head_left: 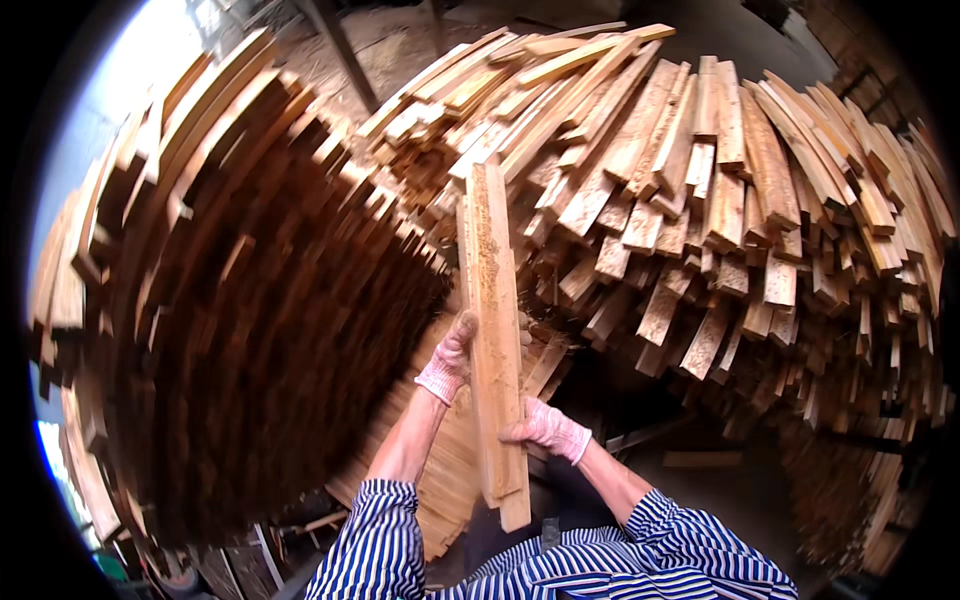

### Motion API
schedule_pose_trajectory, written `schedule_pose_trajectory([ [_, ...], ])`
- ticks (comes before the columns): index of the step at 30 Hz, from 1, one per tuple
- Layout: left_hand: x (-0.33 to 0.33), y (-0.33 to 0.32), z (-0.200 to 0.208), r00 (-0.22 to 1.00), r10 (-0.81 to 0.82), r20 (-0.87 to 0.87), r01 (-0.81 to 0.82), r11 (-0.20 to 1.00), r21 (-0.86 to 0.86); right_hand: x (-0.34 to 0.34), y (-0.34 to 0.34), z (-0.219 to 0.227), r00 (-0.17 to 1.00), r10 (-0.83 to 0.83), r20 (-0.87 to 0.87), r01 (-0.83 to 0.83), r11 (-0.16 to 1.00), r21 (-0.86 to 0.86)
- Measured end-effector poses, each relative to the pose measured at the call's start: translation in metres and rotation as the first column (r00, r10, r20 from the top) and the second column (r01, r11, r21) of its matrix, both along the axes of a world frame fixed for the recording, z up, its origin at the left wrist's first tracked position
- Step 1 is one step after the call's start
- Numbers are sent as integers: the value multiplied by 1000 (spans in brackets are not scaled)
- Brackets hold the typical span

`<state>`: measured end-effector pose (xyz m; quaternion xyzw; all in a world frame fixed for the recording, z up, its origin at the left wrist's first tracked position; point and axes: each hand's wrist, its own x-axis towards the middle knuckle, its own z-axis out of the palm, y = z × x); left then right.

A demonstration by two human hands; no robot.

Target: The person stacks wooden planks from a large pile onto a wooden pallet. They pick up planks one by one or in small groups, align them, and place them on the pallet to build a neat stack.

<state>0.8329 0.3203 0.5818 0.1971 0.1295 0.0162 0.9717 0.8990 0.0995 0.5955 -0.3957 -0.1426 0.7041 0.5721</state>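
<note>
Pale wood is filling the person's (570, 570) grasp: a narrow bundle of rough boards (492, 330) is standing out lengthwise in front of the body, one end pointing near and the other far. Both hands are wearing pinkish gloves (568, 437) and are clamping the bundle from opposite sides, well apart from each other along its length. The left hand (448, 358) is gripping the left edge around the middle, its fingers partly closed and partly hidden by the wood. The right hand (545, 428) is holding the right edge nearer the body, half closed, its fingertips pressing against the boards. The bundle is lying between the two hands, running past the left one toward the far side and past the right one toward the waist. Its ends are sitting unevenly, one board jutting out nearest the body.

Blue-and-white striped sleeves (375, 535) are covering the arms down to the forearms. On the left, a tall dark stack of timber (250, 340) is rising close to the left arm. On the far right, a big pile of planks (725, 170) is showing its uneven ends. Beneath the hands, more flat wood (445, 490) is lying, and a dark post (342, 50) is leaning at the far left.
</note>
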Motion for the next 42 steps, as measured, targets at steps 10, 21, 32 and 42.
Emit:
schedule_pose_trajectory([
  [10,-165,-20,-3,912,385,-140,-110,560,821,-68,90,-27,812,-75,578,-54,978,203],
  [21,-220,-5,-315,852,491,-181,-307,750,586,-107,154,-291,547,297,783,-313,940,-138],
  [32,-320,-118,-280,607,487,-629,-273,870,410,-120,72,-240,545,426,722,-483,863,-145],
  [42,-334,-135,-278,111,448,-887,-647,710,278,-200,88,-387,176,489,854,-305,852,-426],
])
